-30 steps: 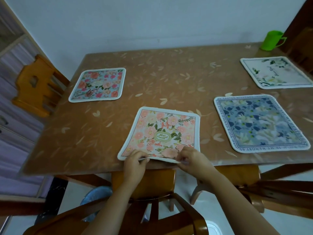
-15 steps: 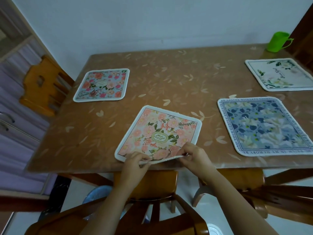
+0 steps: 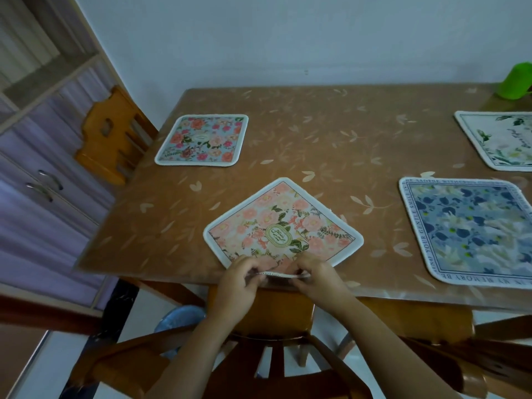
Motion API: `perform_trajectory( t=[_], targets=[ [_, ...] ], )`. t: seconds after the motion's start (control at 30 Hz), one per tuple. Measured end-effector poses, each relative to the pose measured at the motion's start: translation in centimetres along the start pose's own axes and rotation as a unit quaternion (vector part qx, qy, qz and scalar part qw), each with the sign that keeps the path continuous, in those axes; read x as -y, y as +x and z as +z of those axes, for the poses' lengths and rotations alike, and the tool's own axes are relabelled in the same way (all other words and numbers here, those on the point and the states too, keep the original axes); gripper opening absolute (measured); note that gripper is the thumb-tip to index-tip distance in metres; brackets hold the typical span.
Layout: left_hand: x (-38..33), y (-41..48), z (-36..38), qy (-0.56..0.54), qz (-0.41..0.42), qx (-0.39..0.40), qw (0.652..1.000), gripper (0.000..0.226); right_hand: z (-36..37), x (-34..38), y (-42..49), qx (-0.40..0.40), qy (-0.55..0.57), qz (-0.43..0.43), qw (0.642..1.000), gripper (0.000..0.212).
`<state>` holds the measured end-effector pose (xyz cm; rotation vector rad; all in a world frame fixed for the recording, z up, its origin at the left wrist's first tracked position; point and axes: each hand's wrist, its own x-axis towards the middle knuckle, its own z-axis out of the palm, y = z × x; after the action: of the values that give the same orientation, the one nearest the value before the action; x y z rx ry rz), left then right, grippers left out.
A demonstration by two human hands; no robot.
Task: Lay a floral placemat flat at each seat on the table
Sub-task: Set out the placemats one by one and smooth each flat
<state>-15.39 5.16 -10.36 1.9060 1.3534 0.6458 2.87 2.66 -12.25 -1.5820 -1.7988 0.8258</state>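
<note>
A peach floral placemat [image 3: 283,226] lies turned like a diamond at the near edge of the brown table [image 3: 316,139]. My left hand [image 3: 240,283] and my right hand [image 3: 319,276] both pinch its near corner, lifted slightly off the table edge. A pink-and-blue floral placemat [image 3: 203,141] lies flat at the far left. A blue floral placemat [image 3: 472,231] lies flat at the right, and a white leafy placemat [image 3: 501,139] lies beyond it, cut off by the frame.
A green cup [image 3: 515,82] stands at the table's far right corner. A wooden chair [image 3: 113,136] sits at the left end, and another chair [image 3: 276,326] is tucked under the near edge below my hands. A cabinet [image 3: 43,182] lines the left wall.
The peach placemat has rotated from nearly square with the table edge to a diamond. My hands have come closer together on its near corner.
</note>
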Motion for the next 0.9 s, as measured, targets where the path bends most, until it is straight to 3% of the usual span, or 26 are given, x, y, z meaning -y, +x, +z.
perform_trajectory(
  t=[0.13, 0.37, 0.57, 0.77, 0.9],
  targets=[
    [1.6, -0.3, -1.9, -0.004, -0.048, -0.037, 0.998, 0.027, -0.3, -1.5, 0.6, -0.010, -0.009, 0.045, 0.999, 0.006],
    [2.6, -0.4, -1.9, 0.048, -0.029, -0.012, 0.998, 0.011, 0.5, -1.5, 1.9, -0.032, 0.006, 0.038, 0.999, 0.009],
    [2.5, 0.1, -0.3, 0.102, 0.013, -0.014, 0.995, 0.010, 2.1, -0.2, 2.6, -0.003, -0.022, -0.013, 1.000, 0.003],
    [3.2, 0.3, -0.1, 0.058, -0.018, -0.033, 0.998, 0.005, 1.6, -0.6, 2.6, 0.008, -0.055, -0.030, 0.998, 0.004],
    [3.7, 0.1, 0.2, 0.056, -0.021, -0.030, 0.998, 0.005, 0.3, -2.1, 2.1, -0.005, -0.044, 0.008, 0.999, 0.004]
  ],
)
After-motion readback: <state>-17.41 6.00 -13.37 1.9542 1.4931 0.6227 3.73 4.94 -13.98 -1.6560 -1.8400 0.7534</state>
